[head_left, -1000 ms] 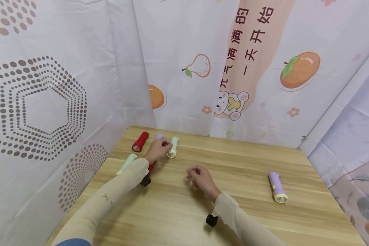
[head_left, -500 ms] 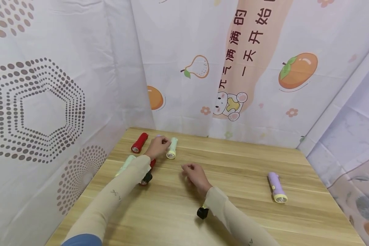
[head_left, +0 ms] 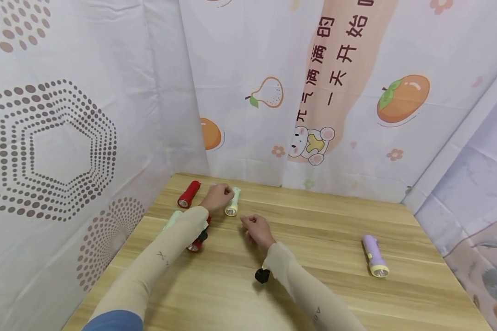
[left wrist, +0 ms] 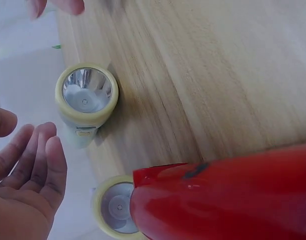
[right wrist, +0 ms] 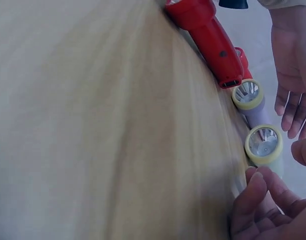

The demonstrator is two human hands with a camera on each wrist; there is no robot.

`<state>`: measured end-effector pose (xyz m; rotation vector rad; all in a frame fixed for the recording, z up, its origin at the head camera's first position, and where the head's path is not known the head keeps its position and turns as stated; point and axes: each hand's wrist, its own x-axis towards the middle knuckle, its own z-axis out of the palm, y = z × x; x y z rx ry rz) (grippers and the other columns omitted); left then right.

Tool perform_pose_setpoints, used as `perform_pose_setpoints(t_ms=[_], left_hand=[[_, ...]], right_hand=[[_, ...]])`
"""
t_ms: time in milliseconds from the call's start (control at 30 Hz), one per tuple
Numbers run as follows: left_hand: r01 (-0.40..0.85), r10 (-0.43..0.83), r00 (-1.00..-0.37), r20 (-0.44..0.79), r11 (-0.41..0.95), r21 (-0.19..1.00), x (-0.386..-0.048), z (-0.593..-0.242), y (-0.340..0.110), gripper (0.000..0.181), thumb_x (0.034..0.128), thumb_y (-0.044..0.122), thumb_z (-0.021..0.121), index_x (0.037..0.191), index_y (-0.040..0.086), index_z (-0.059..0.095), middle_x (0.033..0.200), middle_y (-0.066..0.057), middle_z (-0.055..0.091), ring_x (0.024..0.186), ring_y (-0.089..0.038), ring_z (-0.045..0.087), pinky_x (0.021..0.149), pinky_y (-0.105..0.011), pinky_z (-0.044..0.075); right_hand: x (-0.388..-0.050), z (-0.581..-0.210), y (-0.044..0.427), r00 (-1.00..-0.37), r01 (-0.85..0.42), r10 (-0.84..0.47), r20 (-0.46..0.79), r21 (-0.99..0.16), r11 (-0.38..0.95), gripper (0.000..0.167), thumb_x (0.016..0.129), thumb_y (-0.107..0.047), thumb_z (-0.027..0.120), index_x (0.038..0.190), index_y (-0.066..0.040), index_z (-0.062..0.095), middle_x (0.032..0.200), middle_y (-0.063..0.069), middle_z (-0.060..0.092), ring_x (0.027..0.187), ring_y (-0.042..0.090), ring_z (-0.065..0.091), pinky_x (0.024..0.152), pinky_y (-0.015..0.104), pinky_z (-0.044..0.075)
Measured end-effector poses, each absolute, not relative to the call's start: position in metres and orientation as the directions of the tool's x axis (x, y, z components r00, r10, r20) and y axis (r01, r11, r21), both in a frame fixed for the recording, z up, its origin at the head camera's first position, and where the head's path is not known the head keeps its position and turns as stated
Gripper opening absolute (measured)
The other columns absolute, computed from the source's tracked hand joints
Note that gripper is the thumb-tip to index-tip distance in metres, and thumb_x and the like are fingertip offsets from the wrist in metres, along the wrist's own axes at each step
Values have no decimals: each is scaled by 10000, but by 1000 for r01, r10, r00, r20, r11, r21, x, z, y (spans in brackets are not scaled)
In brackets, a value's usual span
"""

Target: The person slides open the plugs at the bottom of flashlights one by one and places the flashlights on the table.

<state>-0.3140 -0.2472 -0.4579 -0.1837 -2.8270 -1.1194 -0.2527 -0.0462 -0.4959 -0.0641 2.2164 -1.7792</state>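
In the head view my left hand (head_left: pixel 217 196) hovers over the far left of the table, just left of a light green flashlight (head_left: pixel 233 204) with a cream rim. The left wrist view shows that hand (left wrist: pixel 30 180) with fingers loosely bent and holding nothing, apart from the green flashlight (left wrist: pixel 86 97). My right hand (head_left: pixel 258 231) is to the right of and nearer than that flashlight; its thumb and fingertips (right wrist: pixel 258 182) come together around nothing visible. A red flashlight (head_left: pixel 195 246) lies partly hidden under my left forearm. Behind the left hand, a purple flashlight (right wrist: pixel 254 112) is mostly covered.
Another red flashlight (head_left: pixel 189 194) lies at the far left corner. A second light green one (head_left: pixel 173 219) is half hidden by the left sleeve. Toward the right lies a purple flashlight (head_left: pixel 374 256). Printed curtains (head_left: pixel 248 133) hang along the wooden table's (head_left: pixel 314 230) back and sides.
My right hand has moved left and slightly forward, toward the light green flashlight. The left hand shifts only slightly, and more of the red flashlight's head shows below the left wrist.
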Motion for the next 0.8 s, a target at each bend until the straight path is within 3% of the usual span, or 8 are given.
perform_pose_setpoints(t_ms=[467, 667, 800], left_hand=[[116, 50, -992, 117, 733, 670, -314, -461, -249, 211, 1014, 138, 588, 1059, -17, 722, 976, -103, 713, 848, -208, 623, 787, -361, 535], [98, 33, -993, 111, 749, 655, -312, -456, -248, 233, 1023, 145, 590, 1099, -24, 732, 1037, -127, 728, 913, -222, 651, 834, -376, 550], [86, 25, -995, 102, 747, 659, -312, -455, -251, 238, 1027, 148, 592, 1107, -25, 735, 1040, -124, 730, 919, -226, 656, 836, -376, 555]], right_hand=[[-276, -495, -68, -958, 172, -169, -231, -936, 307, 437, 1027, -406, 624, 1061, 24, 688, 794, 72, 661, 474, 112, 479, 406, 236, 400], [-285, -496, -73, -964, 163, -144, -222, -928, 336, 467, 1030, -442, 606, 1064, 18, 683, 815, 80, 667, 470, 104, 473, 404, 226, 398], [-288, -496, -79, -962, 173, -146, -232, -927, 332, 484, 1014, -466, 625, 1001, 13, 695, 740, 66, 636, 453, 100, 453, 398, 226, 393]])
